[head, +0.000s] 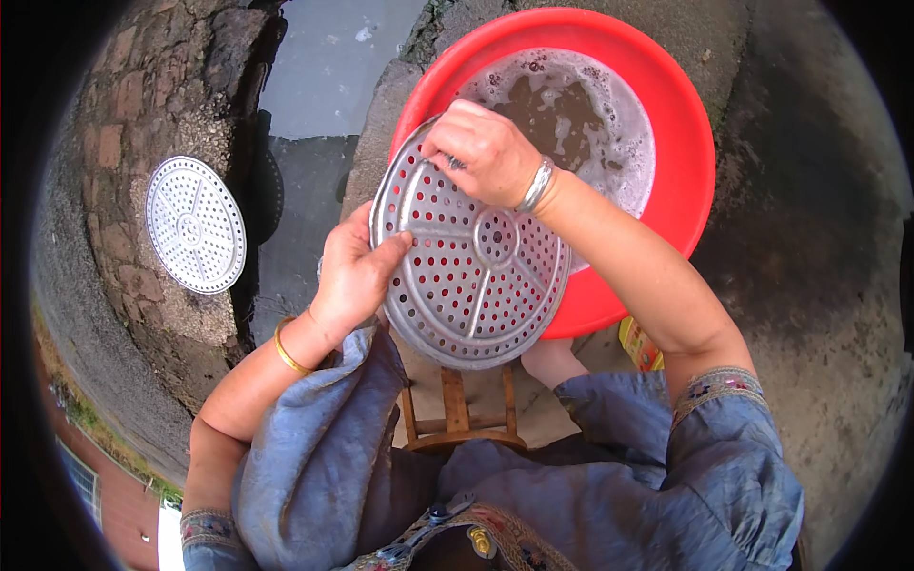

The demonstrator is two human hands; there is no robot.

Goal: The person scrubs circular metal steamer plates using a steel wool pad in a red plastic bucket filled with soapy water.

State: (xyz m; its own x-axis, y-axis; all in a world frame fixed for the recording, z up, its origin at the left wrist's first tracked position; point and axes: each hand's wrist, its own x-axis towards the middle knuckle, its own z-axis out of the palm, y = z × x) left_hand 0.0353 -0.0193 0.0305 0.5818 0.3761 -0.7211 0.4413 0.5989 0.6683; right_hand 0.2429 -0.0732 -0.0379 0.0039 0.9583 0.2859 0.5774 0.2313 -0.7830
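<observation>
A round perforated metal steamer plate is tilted over the near left rim of a red plastic basin. My left hand grips its left edge, thumb on the upper face and fingers underneath. Pressed to the plate's upper edge is my right hand, fingers curled around a small grey scourer, perhaps steel wool and mostly hidden. Raised ribs divide the plate's face around a central ring. Brown, foamy water stands in the basin.
A second perforated steamer plate rests on the stone ledge at left. Between ledge and basin runs a channel of grey water. Below the basin are a wooden stool and a yellow printed package, partly hidden by my right arm.
</observation>
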